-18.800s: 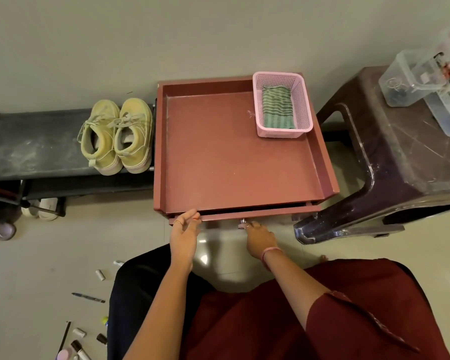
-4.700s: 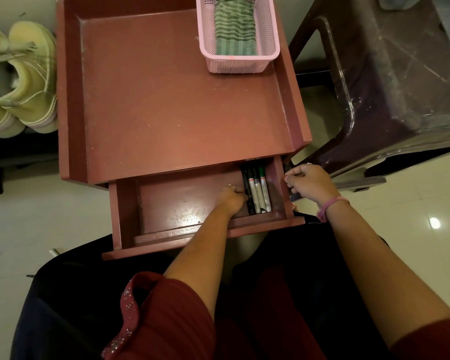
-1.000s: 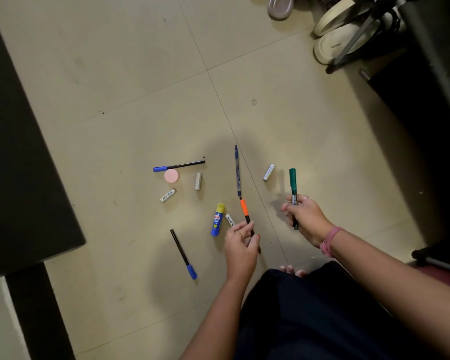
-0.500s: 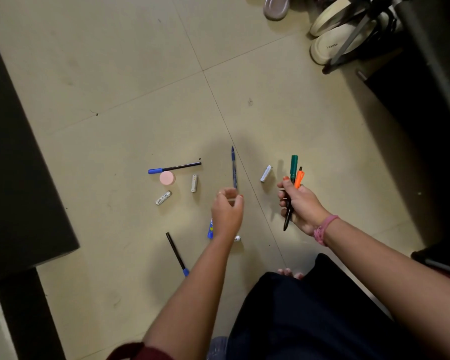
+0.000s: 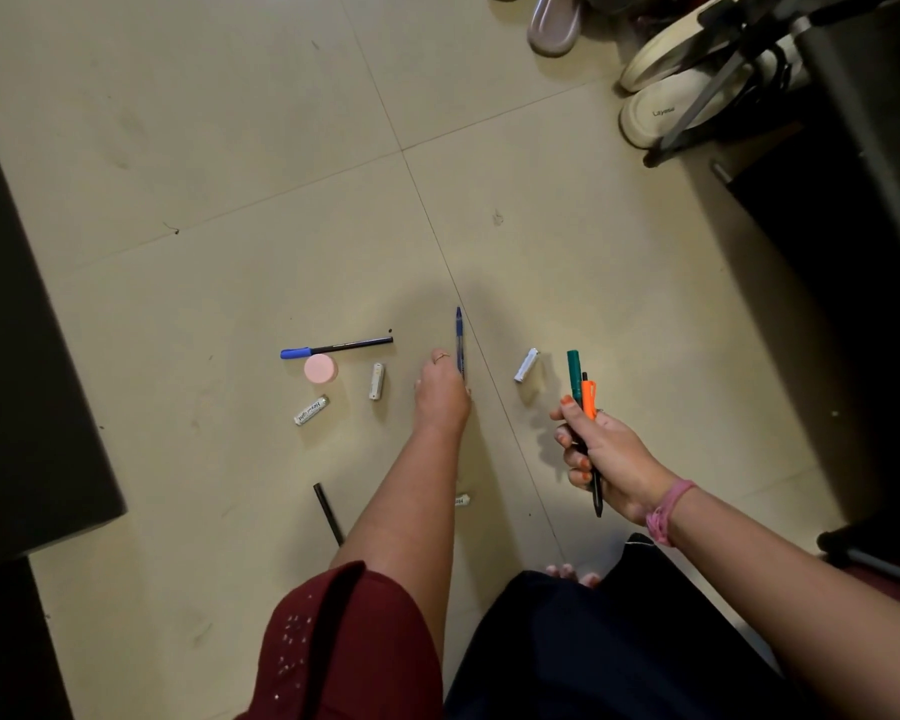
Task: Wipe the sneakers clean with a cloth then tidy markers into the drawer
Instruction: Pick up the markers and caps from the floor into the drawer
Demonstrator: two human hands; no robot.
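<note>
Pens and markers lie scattered on the beige tiled floor. My left hand [image 5: 440, 392] reaches down to a blue pen [image 5: 459, 335], and its curled fingers close on the pen's near end while the pen still lies on the floor. My right hand [image 5: 601, 459] hovers to the right and grips a green marker [image 5: 573, 374] together with an orange-capped pen [image 5: 588, 400]. A black pen with a blue cap [image 5: 336, 348] lies further left. Another black pen [image 5: 327, 513] is partly hidden under my left forearm. The sneakers and the drawer are out of view.
A pink round lid [image 5: 320, 368] and small white tubes [image 5: 377, 380] [image 5: 311, 410] [image 5: 526, 364] lie among the pens. White shoes [image 5: 666, 111] and a slipper [image 5: 554, 23] sit at the top right by a dark rack [image 5: 853, 200]. Dark furniture [image 5: 22, 356] borders the left.
My left hand moved forward from above the glue stick onto the near end of the blue pen. My right hand keeps the green marker and orange-capped pen and has shifted slightly.
</note>
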